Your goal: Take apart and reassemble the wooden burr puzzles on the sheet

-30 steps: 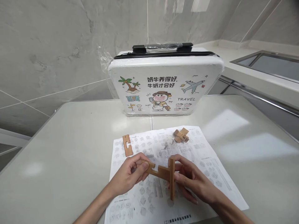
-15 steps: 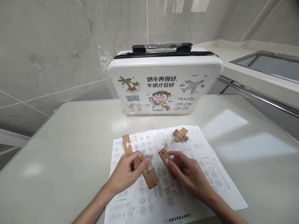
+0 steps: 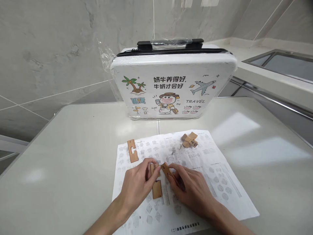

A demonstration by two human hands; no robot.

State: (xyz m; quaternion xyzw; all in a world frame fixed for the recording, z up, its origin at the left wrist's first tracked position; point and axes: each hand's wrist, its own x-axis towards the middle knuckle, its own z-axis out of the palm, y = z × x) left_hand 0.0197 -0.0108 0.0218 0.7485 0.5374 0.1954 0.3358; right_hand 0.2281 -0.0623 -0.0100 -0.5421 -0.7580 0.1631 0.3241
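Note:
My left hand [image 3: 140, 179] pinches a notched wooden puzzle piece [image 3: 157, 190] between thumb and fingers. A dark handwritten mark shows at that piece's top end. Close beside it, my right hand [image 3: 189, 187] grips a second wooden puzzle piece [image 3: 166, 171] marked 2, tilted. The top ends of the two pieces are very near each other; whether they touch I cannot tell. Another flat piece with a rounded cut-out [image 3: 132, 153], marked 1, lies beyond my left hand. Several crossed pieces form a small wooden cluster [image 3: 189, 140] beyond my right hand.
A large printed sheet [image 3: 234, 205] with small diagrams lies under the pieces on the glossy pale table [image 3: 61, 156]. Behind it stands a white case [image 3: 171, 70] in clear plastic wrap, near the grey wall. A counter with a dark framed inset [image 3: 286, 67] is at the right.
Both hands have come closer together, bringing the two held pieces nearly end to end. The left piece has turned more upright, and my left hand has moved right, away from the piece marked 1.

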